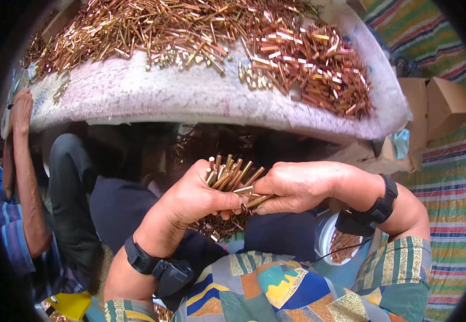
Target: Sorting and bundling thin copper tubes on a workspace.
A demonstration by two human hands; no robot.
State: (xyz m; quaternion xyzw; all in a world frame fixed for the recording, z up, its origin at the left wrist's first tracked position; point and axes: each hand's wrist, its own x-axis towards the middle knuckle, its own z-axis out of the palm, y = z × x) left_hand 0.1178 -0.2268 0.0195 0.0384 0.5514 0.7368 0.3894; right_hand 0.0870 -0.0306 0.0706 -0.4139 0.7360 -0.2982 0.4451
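Observation:
In front of my lap, my left hand (194, 194) is wrapped round a bundle of thin gold-coloured metal rods (228, 174), their ends fanning up and away from me. My right hand (302, 185) meets it from the right, its fingers closed on a few rods (256, 200) at the side of the bundle. Its fingertips nearly touch my left thumb. Whether the rods are solid or hollow cannot be told here. Below my hands, more loose rods (219, 228) lie between my legs, partly hidden by the left hand.
A pale-covered table (152, 102) ahead carries large heaps of similar rods (319, 70). At the right stand a cardboard box (448, 104) and a white bucket (325, 244) holding small metal pieces. Striped sheeting (453, 214) covers the right side. Another person's hand (22, 110) rests at the table's left edge.

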